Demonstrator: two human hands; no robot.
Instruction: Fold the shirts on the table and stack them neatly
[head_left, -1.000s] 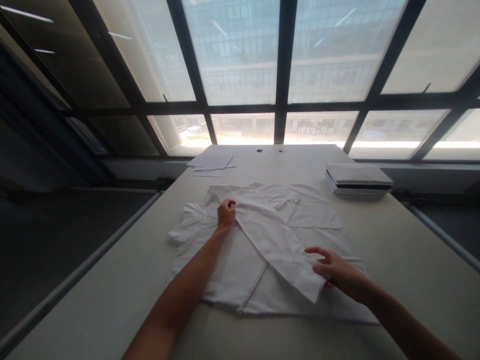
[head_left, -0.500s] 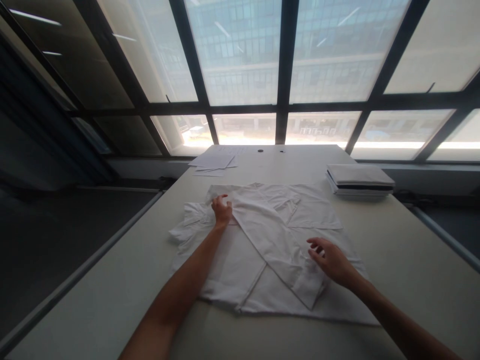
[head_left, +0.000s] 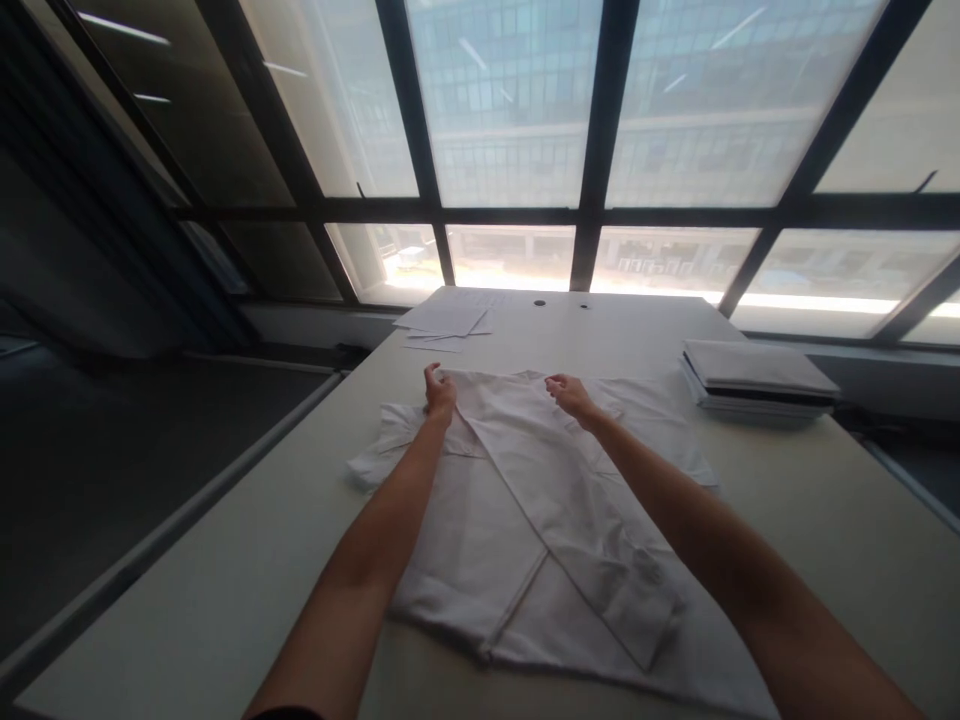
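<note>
My white garment lies flat on the table before me, and its sleeve-like strip runs long from eleven o'clock to five, the loose end towards five. My left hand is at its ten o'clock corner, my right hand by the twelve o'clock edge, well apart; I can't tell if either grips cloth. My right forearm hides some fabric, and the five o'clock corner is cut off.
</note>
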